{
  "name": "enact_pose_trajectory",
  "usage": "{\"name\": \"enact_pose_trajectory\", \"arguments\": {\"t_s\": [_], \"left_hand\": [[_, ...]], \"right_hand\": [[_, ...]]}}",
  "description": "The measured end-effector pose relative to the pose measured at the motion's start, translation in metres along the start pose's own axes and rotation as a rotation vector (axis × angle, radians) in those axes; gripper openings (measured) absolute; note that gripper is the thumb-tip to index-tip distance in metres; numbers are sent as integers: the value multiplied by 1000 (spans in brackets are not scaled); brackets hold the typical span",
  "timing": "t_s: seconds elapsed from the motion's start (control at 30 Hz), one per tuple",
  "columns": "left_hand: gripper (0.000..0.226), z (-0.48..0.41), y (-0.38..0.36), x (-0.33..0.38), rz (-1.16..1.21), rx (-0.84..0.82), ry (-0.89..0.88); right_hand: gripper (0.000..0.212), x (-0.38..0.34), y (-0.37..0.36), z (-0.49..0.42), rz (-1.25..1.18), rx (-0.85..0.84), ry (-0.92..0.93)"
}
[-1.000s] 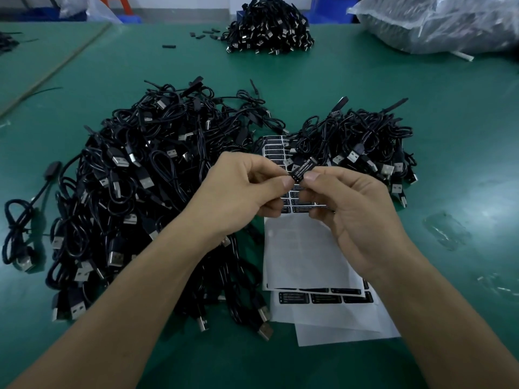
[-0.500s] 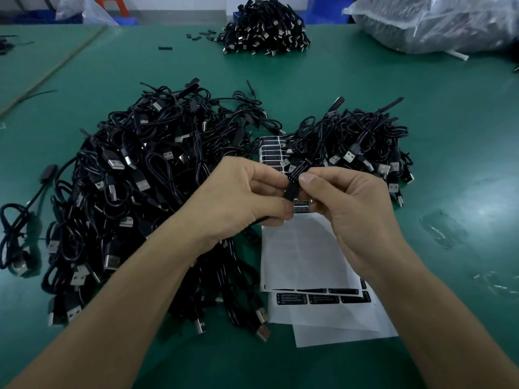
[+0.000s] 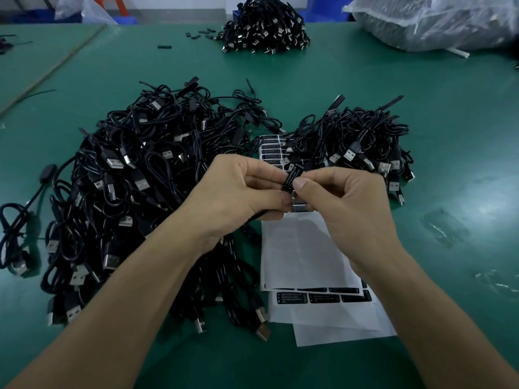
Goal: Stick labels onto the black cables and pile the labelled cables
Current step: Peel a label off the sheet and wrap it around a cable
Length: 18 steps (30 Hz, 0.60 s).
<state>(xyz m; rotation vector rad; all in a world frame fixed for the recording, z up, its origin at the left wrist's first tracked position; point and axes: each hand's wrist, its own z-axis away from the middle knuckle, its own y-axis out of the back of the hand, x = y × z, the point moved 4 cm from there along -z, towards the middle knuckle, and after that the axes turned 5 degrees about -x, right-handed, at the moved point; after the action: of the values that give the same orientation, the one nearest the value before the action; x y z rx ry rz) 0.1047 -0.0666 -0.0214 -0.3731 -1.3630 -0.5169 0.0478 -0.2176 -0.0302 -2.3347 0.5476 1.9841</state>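
Observation:
Between my two hands sits a small black controller block of a cable, with a black label (image 3: pixel 292 177) with white print on it. My left hand (image 3: pixel 241 192) grips the cable and block from the left. My right hand (image 3: pixel 337 200) pinches the label on the block with thumb and forefinger. Left of my hands spreads a large heap of black USB cables (image 3: pixel 126 197). A smaller heap of black cables (image 3: pixel 356 141) lies right of centre. White label sheets (image 3: pixel 306 254) lie beneath my hands, with rows of black labels at their top and bottom.
The green table (image 3: pixel 449 113) carries a third cable pile (image 3: pixel 264 26) at the far middle and a clear plastic bag (image 3: pixel 438 21) at the far right. One loose cable (image 3: pixel 16 226) lies at the left edge. Bits of clear tape (image 3: pixel 443 228) stick to the table on the right.
The labelled block has turned more upright between my fingers, and my right thumb has slid down onto the label. Both hands stay in the same place above the sheets.

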Motion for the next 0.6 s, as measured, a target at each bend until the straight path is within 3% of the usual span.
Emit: {"name": "enact_pose_trajectory", "arguments": {"t_s": [0.6], "left_hand": [[29,0,1,-1,44,-27,16]], "right_hand": [[17,-2,-2,0,29,31,21]]}}
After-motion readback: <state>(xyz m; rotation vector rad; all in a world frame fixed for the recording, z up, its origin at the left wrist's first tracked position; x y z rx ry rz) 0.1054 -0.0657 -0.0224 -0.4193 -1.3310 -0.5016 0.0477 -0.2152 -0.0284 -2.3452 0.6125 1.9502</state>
